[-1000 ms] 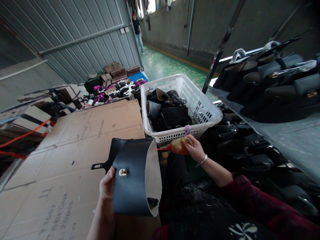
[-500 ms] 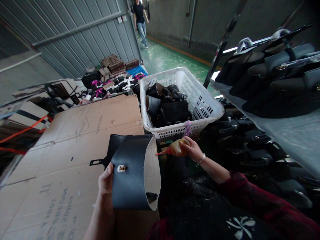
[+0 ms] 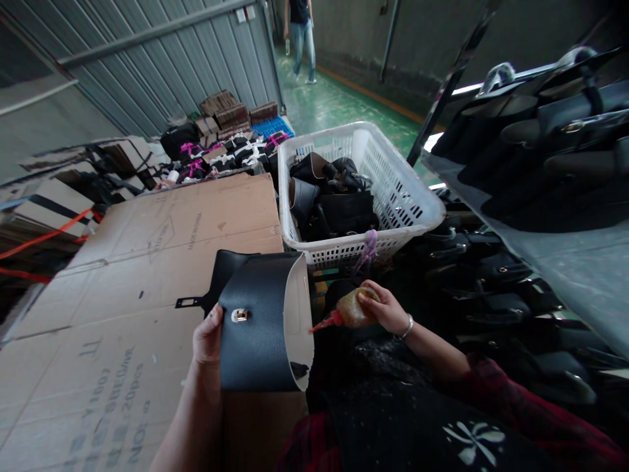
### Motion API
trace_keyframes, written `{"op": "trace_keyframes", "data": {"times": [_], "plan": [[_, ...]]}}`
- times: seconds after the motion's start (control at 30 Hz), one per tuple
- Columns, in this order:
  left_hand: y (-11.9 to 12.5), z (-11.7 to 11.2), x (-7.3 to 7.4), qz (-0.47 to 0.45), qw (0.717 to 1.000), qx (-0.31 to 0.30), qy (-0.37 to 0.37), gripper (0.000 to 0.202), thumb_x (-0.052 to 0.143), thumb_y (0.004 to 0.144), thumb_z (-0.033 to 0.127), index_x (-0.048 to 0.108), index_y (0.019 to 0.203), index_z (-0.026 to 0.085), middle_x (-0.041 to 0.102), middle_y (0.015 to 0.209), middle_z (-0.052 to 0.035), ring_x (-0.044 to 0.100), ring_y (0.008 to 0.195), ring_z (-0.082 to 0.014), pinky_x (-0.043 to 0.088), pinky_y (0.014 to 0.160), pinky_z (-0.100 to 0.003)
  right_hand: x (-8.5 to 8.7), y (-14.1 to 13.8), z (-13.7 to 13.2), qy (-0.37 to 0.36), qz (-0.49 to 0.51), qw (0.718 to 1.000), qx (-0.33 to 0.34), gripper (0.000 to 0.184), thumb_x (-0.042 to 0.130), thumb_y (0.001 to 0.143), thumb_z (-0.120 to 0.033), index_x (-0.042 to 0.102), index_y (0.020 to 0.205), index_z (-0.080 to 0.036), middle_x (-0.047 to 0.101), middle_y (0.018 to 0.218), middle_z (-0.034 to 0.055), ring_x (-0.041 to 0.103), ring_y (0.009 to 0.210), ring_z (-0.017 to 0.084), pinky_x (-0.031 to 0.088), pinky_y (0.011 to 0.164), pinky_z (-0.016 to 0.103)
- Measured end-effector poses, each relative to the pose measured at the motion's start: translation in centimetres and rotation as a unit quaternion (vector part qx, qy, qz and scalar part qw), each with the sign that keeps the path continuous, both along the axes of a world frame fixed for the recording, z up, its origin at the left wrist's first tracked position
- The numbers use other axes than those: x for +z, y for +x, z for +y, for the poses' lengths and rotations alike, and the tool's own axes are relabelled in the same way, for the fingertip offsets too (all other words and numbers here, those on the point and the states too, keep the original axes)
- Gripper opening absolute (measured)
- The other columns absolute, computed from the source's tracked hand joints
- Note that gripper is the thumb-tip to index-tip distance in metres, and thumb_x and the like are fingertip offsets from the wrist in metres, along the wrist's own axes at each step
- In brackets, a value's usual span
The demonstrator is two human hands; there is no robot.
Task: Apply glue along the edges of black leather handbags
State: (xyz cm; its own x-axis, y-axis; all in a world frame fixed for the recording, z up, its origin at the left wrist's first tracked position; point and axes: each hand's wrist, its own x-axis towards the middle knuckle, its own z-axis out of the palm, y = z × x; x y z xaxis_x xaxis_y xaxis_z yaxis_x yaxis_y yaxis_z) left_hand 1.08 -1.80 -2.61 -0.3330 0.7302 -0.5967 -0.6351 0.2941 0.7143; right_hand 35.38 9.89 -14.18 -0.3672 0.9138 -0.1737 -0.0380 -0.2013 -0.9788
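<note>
My left hand (image 3: 208, 337) grips the left side of a black leather handbag body (image 3: 255, 347), thumb on the front near a gold clasp. The bag's open side faces right and shows a beige inner face, and a black flap with a slotted tab extends from its far left. In my right hand (image 3: 386, 309) is a glue bottle (image 3: 357, 309), its fingers wrapped round the yellowish body. The bottle's red nozzle points left and down, with its tip at the right edge of the beige opening. Whether the tip touches the edge I cannot tell.
Printed cardboard (image 3: 147, 275) covers the work surface. Beyond the bag stands a white plastic basket (image 3: 413, 219) holding black bag pieces. Racks of black bags (image 3: 540, 137) line the right. Stacked parts (image 3: 230, 121) lie at the back. A person (image 3: 302, 39) walks on the green floor.
The glue bottle's nozzle has moved down along the bag's right edge, with my right hand lowering. My left hand still holds the bag. The person in the background has come nearer.
</note>
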Motion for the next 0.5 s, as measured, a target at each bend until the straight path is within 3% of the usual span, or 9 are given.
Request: {"op": "trace_keyframes", "data": {"times": [0.27, 0.37, 0.5], "plan": [[0.1, 0.2, -0.2, -0.006, 1.000, 0.000, 0.019, 0.037, 0.085, 0.055, 0.030, 0.070, 0.086, 0.018, 0.074, 0.076, -0.0027, 0.069, 0.064, -0.0232, 0.058, 0.072, -0.035, 0.2, 0.3, 2.2, 0.106, -0.069, 0.981, -0.146, 0.036, 0.063, 0.074, -0.055, 0.054, 0.074, -0.021, 0.050, 0.063, -0.0020, 0.045, 0.060, 0.013, 0.039, 0.056, 0.026], [0.1, 0.2, -0.1, -0.013, 1.000, -0.002, 0.028, 0.037, 0.086, 0.054, 0.028, 0.070, 0.085, 0.017, 0.074, 0.077, -0.0026, 0.069, 0.065, -0.0220, 0.058, 0.069, -0.032, 0.2, -0.3, 3.1, 0.116, -0.068, 0.981, -0.143, 0.035, 0.063, 0.074, -0.054, 0.053, 0.075, -0.021, 0.050, 0.064, -0.0020, 0.045, 0.060, 0.014, 0.039, 0.057, 0.026], [0.7, 0.4, 0.6, -0.025, 0.998, -0.025, 0.052, 0.037, 0.086, 0.054, 0.029, 0.070, 0.085, 0.016, 0.074, 0.076, -0.0040, 0.068, 0.061, -0.0224, 0.058, 0.075, -0.036, 0.0, -1.1, 3.6, 0.117, -0.057, 0.983, -0.127, 0.036, 0.064, 0.072, -0.055, 0.052, 0.073, -0.021, 0.049, 0.063, -0.0024, 0.044, 0.059, 0.013, 0.038, 0.056, 0.026]]}}
